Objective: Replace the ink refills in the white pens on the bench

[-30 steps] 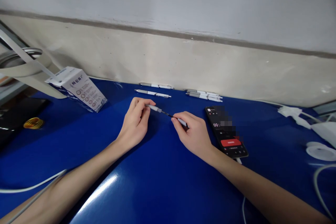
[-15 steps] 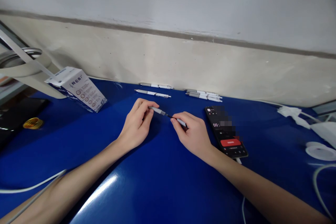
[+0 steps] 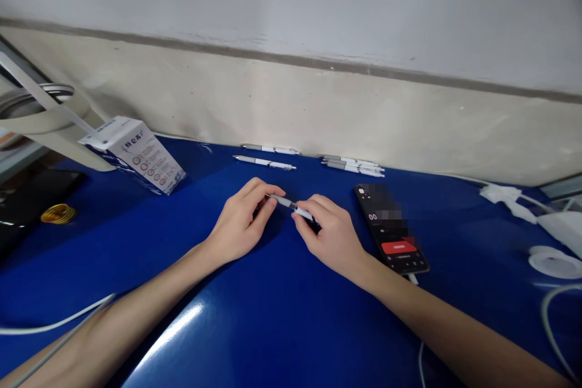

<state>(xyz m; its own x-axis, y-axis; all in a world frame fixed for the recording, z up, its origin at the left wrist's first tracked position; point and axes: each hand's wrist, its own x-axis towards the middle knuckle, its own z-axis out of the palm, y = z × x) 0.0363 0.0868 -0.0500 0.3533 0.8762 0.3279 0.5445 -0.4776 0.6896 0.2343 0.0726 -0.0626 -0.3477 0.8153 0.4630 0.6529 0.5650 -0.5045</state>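
Between my two hands is a ballpoint pen (image 3: 286, 202) with a grey grip section and a white barrel. My left hand (image 3: 240, 223) is closed, thumb and index finger pinching the grey front end near the tip. The white barrel is held by my right hand (image 3: 334, 237), whose curled fingers hide its rear end. Grip and barrel lie in one line and appear to meet; whether they are fully screwed together I cannot tell. Beyond my hands, two similar pens, a nearer pen (image 3: 264, 162) and a farther pen (image 3: 275, 150), lie side by side, with a small group of pens (image 3: 353, 167) to their right.
A black phone (image 3: 393, 230) lies beside my right hand. At left stand a white-and-blue carton (image 3: 148, 154) and a pale bin-like container (image 3: 86, 148), near a yellow coil (image 3: 58, 213). White cables (image 3: 59, 324) cross the blue tabletop (image 3: 273, 321). A wall closes off the back.
The pen's grey front and white barrel, apart with the dark refill showing between them, have come together. My left hand has moved right and slightly nearer me; my right hand has barely moved.
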